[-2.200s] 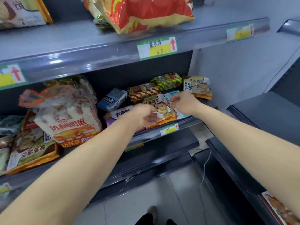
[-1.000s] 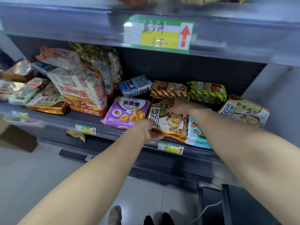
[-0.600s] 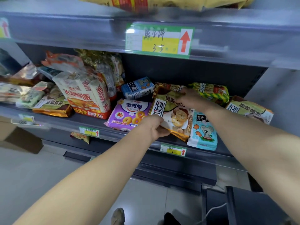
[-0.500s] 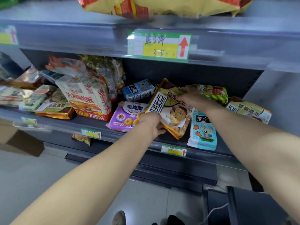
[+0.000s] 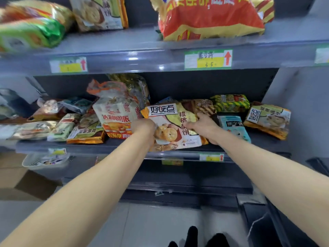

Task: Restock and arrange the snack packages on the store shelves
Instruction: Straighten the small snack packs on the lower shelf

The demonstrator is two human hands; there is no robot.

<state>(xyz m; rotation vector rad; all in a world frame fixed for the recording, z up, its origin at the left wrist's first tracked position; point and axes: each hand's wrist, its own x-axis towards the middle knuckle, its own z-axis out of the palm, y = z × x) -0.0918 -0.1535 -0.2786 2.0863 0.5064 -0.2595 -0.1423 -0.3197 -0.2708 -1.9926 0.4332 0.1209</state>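
A walnut-cookie bag (image 5: 170, 125) with an orange and green print stands nearly upright at the front of the middle shelf (image 5: 178, 155). My left hand (image 5: 144, 130) grips its left edge and my right hand (image 5: 202, 127) holds its right edge, thumb on the front. The bag hides the purple ring-snack pack. A light blue bear-cookie pack (image 5: 234, 127) lies just right of my right hand. A second bag of the same cookies (image 5: 267, 120) lies at the far right.
A large white-and-red cake bag (image 5: 117, 118) stands left of my left hand, with flat packs (image 5: 85, 132) further left. Brown (image 5: 203, 106) and green (image 5: 229, 103) packs lie behind. A red-yellow bag (image 5: 210, 16) overhangs the upper shelf. A white basket (image 5: 44, 160) sits on the lower shelf.
The walnut-cookie bag lay flat on the shelf; both hands have tipped it up and turned it upright facing out. It now covers the purple pack. The camera has tilted upward.
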